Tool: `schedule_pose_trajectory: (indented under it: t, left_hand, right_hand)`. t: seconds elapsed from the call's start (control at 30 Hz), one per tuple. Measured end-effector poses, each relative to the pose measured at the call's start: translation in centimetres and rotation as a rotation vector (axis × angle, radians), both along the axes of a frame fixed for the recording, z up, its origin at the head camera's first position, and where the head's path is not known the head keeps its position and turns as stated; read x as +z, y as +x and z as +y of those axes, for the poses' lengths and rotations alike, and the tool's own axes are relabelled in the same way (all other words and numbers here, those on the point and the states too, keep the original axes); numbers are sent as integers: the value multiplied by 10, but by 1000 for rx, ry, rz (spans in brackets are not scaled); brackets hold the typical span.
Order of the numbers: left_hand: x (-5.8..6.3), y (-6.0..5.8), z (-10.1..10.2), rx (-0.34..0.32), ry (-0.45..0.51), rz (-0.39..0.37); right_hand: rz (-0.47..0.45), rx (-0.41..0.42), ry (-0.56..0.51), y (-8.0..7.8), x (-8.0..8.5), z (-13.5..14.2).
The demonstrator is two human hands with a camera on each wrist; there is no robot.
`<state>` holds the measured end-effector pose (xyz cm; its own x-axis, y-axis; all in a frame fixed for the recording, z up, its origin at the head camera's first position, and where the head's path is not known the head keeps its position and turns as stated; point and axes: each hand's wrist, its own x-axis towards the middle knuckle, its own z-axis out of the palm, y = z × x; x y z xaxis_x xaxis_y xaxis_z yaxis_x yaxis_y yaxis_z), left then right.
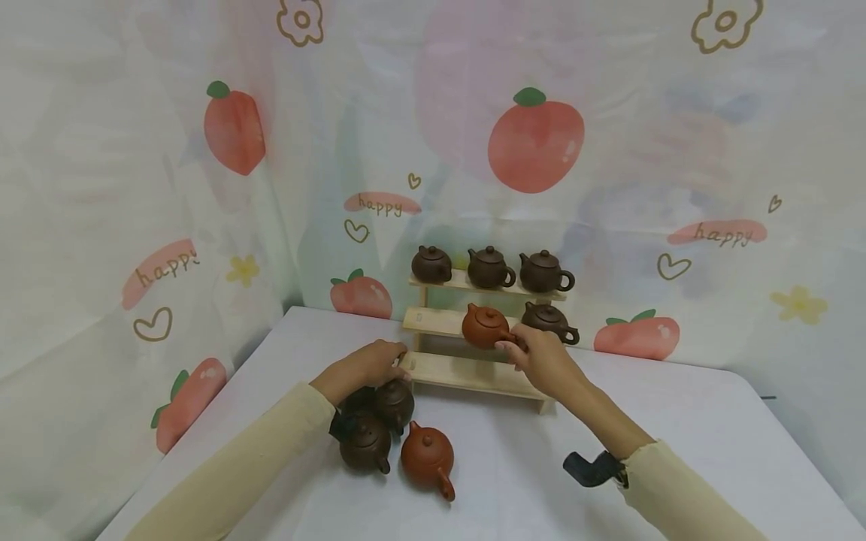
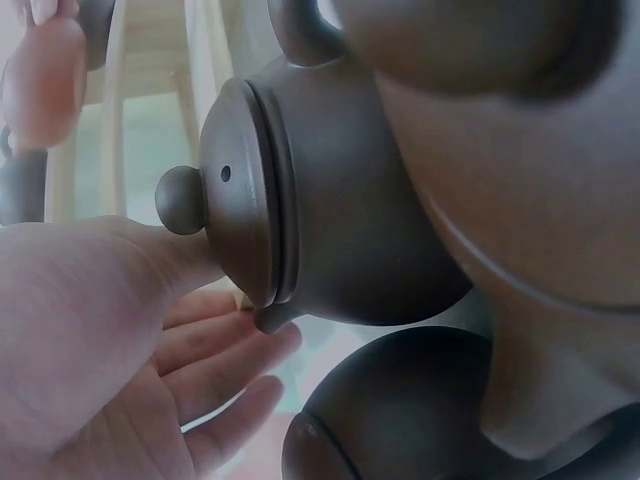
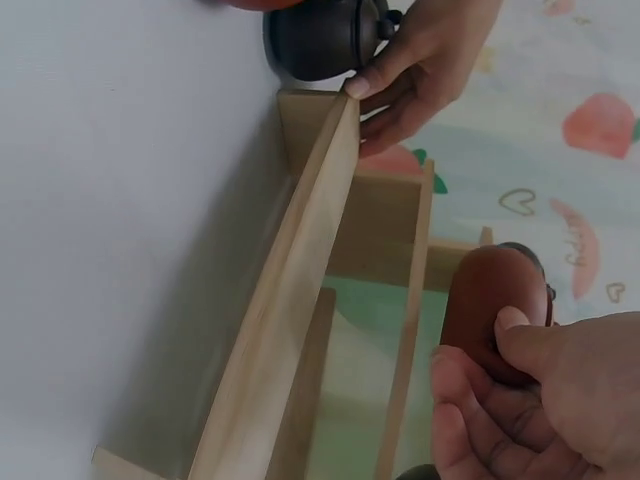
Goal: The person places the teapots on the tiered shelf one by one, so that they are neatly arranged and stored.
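My right hand (image 1: pixel 548 361) pinches the handle of an orange-brown clay teapot (image 1: pixel 484 327) at the middle tier of a wooden stepped stand (image 1: pixel 467 373). Whether that teapot's base touches the board cannot be told. With thumb and fingers, my left hand (image 1: pixel 368 368) grips the left end of the stand's lowest board, as the right wrist view shows. Just below the left hand, two dark brown teapots (image 1: pixel 365 443) stand close together on the table, one large in the left wrist view (image 2: pixel 350 190). Another orange-brown teapot (image 1: pixel 427 456) stands to their right.
Three dark teapots (image 1: pixel 489 267) line the top tier. One more dark teapot (image 1: pixel 545 318) sits at the middle tier's right end, beside the right hand. The white table (image 1: pixel 501 481) meets printed cloth walls (image 1: pixel 609 150) at the back and left.
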<state>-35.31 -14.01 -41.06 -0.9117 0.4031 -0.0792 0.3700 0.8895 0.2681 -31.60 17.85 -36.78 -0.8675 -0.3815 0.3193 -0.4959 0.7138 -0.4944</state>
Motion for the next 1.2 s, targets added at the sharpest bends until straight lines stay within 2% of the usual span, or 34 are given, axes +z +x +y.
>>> schedule_pose_trajectory:
  t: [0.33,0.7,0.97,1.2]
  left_hand:
    - [-1,-1,-2,-1,4,4]
    - [-3,-3,-1,-1,-7,3]
    - [-1,-3,-1,-10,-21,2]
    - [-1,-2,-1,-11,-16,-5]
  right_hand:
    - [-11,-88,12,-17,0,-11]
    - [-32,-134,31,-30,0,-16]
    - [-12,-154,46,-35,0,-17]
    - [-38,-185,68,-34,-2,-19]
